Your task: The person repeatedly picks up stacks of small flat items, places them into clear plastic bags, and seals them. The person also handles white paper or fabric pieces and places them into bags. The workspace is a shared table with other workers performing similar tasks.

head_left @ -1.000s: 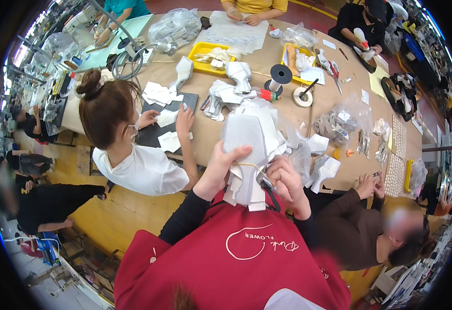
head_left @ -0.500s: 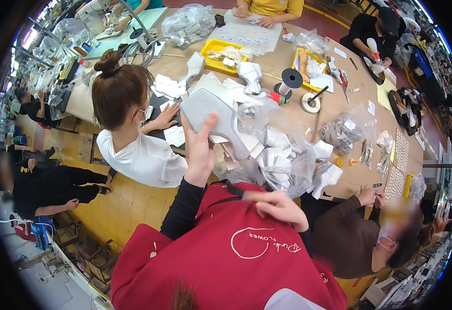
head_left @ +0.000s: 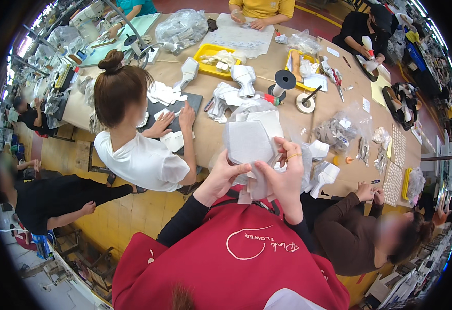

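A light grey, angular fabric piece [head_left: 247, 142] with a paler border is held up in front of my red apron [head_left: 226, 248]. My left hand [head_left: 219, 180] pinches its lower left edge, thumb on top. From the other side my right hand [head_left: 285, 173], with a ring on one finger, grips the lower right edge, its thumb near the left one. The piece's lower part hangs between my wrists, partly covered by my thumbs. Just behind it lies a heap of white cut pieces [head_left: 267, 121] and clear plastic bags, partly hidden by the piece and my hands.
To my left, a person in white [head_left: 140, 155] works at a black board [head_left: 189, 111]. Someone in brown [head_left: 347, 235] sits at my right. Across the brown-covered table stand a yellow tray [head_left: 200, 54], a black spool [head_left: 284, 80], a tape roll [head_left: 305, 103] and scissors [head_left: 337, 82].
My right hand has come up from over the apron and taken hold of the fabric piece. My left hand has brought it rightward and lower, uncovering the neighbour's board and second hand.
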Motion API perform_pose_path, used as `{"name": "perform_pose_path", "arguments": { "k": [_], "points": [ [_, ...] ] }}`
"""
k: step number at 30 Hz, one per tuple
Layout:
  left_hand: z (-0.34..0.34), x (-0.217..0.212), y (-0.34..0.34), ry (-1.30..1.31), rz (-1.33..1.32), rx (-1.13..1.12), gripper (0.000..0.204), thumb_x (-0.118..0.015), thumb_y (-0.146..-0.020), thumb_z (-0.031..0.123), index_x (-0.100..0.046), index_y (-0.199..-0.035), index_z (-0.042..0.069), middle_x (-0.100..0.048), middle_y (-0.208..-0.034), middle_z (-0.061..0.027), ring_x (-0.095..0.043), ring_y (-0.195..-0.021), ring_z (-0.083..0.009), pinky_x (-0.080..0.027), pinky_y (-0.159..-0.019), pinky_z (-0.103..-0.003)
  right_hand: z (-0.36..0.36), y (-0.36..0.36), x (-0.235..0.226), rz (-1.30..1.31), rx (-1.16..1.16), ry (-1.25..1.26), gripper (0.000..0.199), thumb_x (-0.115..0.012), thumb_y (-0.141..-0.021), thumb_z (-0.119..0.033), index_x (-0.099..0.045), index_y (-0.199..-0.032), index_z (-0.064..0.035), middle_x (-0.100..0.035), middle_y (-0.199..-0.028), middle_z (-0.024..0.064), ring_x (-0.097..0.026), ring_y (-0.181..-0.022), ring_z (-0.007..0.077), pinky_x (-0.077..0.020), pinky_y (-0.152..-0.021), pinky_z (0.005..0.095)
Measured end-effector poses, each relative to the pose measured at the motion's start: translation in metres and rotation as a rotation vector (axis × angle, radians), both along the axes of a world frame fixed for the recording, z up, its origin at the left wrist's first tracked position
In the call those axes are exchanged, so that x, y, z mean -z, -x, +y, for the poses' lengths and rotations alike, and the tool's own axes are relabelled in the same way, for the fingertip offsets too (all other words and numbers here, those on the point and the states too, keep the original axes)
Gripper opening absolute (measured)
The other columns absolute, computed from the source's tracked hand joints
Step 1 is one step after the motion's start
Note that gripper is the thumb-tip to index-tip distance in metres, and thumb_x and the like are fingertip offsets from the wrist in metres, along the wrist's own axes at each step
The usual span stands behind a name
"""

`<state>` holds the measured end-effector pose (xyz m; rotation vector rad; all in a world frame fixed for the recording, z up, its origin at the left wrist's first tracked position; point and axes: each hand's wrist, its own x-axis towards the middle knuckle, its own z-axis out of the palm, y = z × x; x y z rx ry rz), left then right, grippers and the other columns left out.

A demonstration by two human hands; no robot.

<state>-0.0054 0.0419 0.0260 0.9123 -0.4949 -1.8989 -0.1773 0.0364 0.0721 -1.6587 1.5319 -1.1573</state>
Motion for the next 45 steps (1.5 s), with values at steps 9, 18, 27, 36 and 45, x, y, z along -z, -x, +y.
{"name": "perform_pose_path", "arguments": {
  "k": [9,18,27,36,45],
  "points": [
    [0.017,0.025,0.008,-0.19,0.444,0.071,0.068,-0.071,-0.079,0.036,-0.046,-0.131,0.001,-0.057,-0.125,-0.0158,-0.058,-0.112,-0.03,-0.046,-0.099,-0.045,0.006,0.006,0.008,-0.683,0.018,-0.213,0.045,-0.072,-0.081,0.002,-0.054,-0.122,0.0042,-0.054,-0.092,0.0013,-0.05,-0.074,0.0043,-0.0429,-0.065,0.0183],
    [0.01,0.025,0.013,-0.047,0.23,0.132,0.07,-0.06,-0.08,0.039,-0.043,-0.133,-0.004,-0.059,-0.121,-0.0205,-0.061,-0.109,-0.0301,-0.047,-0.098,-0.041,0.008,0.028,0.004,-0.593,0.445,0.163,0.038,-0.065,-0.085,0.004,-0.056,-0.122,0.0043,-0.062,-0.093,0.0052,-0.055,-0.076,0.0084,-0.0467,-0.068,0.024],
    [0.015,0.023,0.013,-0.101,0.251,0.09,0.053,-0.059,-0.086,0.028,-0.049,-0.129,-0.001,-0.062,-0.116,-0.0162,-0.063,-0.104,-0.0269,-0.051,-0.091,-0.038,0.012,-0.001,0.003,0.138,-0.088,0.193,0.038,-0.07,-0.079,-0.001,-0.063,-0.116,0.0002,-0.062,-0.1,0.0117,-0.061,-0.09,0.0233,-0.0485,-0.076,0.0298],
    [0.012,0.008,0.013,0.05,0.019,0.084,0.055,-0.066,-0.088,0.024,-0.046,-0.133,0.0,-0.058,-0.124,-0.0124,-0.059,-0.11,-0.0214,-0.048,-0.093,-0.034,0.007,0.023,0.022,-0.851,-0.005,-0.471,0.03,-0.062,-0.093,-0.014,-0.056,-0.119,0.0001,-0.064,-0.108,0.0059,-0.061,-0.094,0.0123,-0.0454,-0.083,0.0265],
    [0.006,-0.007,0.015,0.126,-0.204,0.056,0.052,-0.064,-0.091,0.026,-0.047,-0.134,0.002,-0.06,-0.119,-0.0076,-0.057,-0.109,-0.0161,-0.046,-0.094,-0.031,0.01,0.028,0.039,-1.0,-0.014,-0.517,0.026,-0.059,-0.093,-0.01,-0.057,-0.117,0.0009,-0.065,-0.109,0.0077,-0.063,-0.096,0.0143,-0.048,-0.082,0.0283]
  ]
}}
